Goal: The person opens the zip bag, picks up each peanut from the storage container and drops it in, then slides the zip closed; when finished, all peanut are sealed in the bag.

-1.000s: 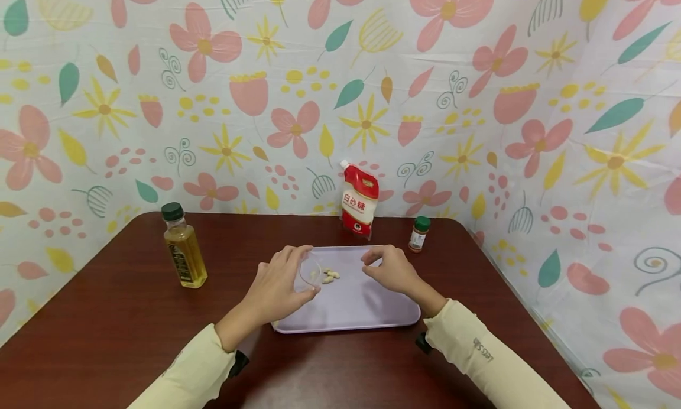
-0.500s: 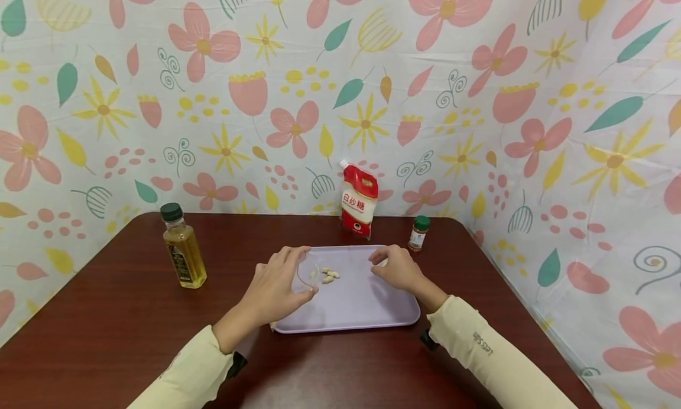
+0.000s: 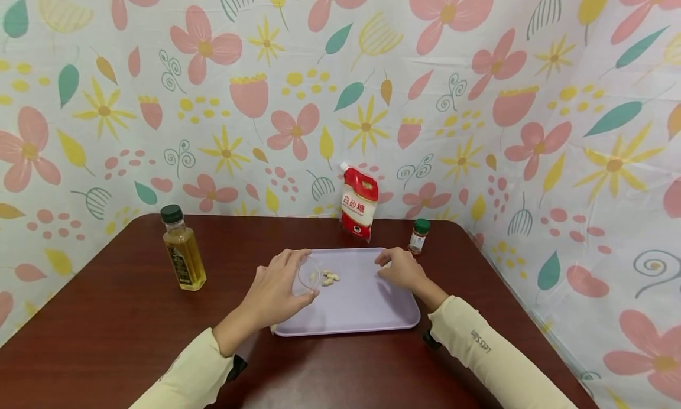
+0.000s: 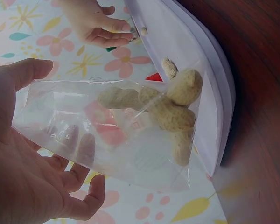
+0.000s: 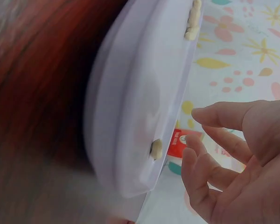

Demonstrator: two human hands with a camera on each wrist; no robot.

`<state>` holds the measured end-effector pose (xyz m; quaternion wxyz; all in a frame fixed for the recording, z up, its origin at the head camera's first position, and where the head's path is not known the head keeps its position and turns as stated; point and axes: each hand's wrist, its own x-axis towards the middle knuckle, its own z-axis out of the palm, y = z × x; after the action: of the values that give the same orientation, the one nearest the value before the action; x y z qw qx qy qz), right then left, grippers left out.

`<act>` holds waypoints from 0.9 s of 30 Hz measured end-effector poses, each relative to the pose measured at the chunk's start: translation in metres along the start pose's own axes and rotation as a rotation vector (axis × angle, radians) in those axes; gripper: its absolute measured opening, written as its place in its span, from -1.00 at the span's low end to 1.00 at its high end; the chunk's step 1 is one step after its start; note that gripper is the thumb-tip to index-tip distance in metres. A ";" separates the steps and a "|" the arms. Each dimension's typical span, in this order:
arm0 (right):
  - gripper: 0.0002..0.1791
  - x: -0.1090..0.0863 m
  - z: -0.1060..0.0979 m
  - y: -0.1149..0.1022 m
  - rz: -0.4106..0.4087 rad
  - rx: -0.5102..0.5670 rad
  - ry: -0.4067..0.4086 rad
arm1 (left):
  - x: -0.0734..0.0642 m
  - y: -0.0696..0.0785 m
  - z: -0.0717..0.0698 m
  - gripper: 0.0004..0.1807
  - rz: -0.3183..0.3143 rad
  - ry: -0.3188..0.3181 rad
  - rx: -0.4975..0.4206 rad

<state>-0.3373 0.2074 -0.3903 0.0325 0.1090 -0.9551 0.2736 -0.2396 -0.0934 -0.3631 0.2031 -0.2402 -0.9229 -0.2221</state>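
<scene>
My left hand (image 3: 273, 291) holds a clear plastic container (image 4: 144, 161), thin-walled, a cup or bag I cannot tell, over the left of the tray. Several unshelled peanuts (image 4: 175, 114) are gathered at its far end. Other peanuts (image 3: 330, 278) lie on the pale lilac tray (image 3: 356, 308), just right of the container. Above the tray's right part, my right hand (image 3: 401, 272) has its fingers loosely bent and thumb apart, with nothing seen between them. In the right wrist view, a single small peanut (image 5: 156, 149) lies on the tray near those fingers.
Behind the tray stands a red and white sugar pouch (image 3: 359, 205), with a small green-capped jar (image 3: 418, 237) to its right. An oil bottle (image 3: 183, 252) stands left on the dark wooden table (image 3: 133, 332). Flowered cloth (image 3: 298, 101) hangs behind and at the right.
My right hand has shifted slightly to the right over the tray. The left hand and its container stay nearly where they were.
</scene>
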 end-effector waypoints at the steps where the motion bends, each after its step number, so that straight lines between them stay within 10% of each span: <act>1: -0.75 0.001 0.000 0.001 0.005 -0.005 -0.002 | 0.000 0.000 0.000 -0.22 0.002 0.001 0.000; 27: -0.79 0.017 0.003 0.025 -0.013 -0.145 -0.061 | 0.001 -0.005 -0.001 -0.21 0.008 -0.004 -0.002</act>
<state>-0.3595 0.2229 -0.4037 0.0129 0.1206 -0.9722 0.2001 -0.2422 -0.0972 -0.3636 0.2021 -0.2445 -0.9220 -0.2219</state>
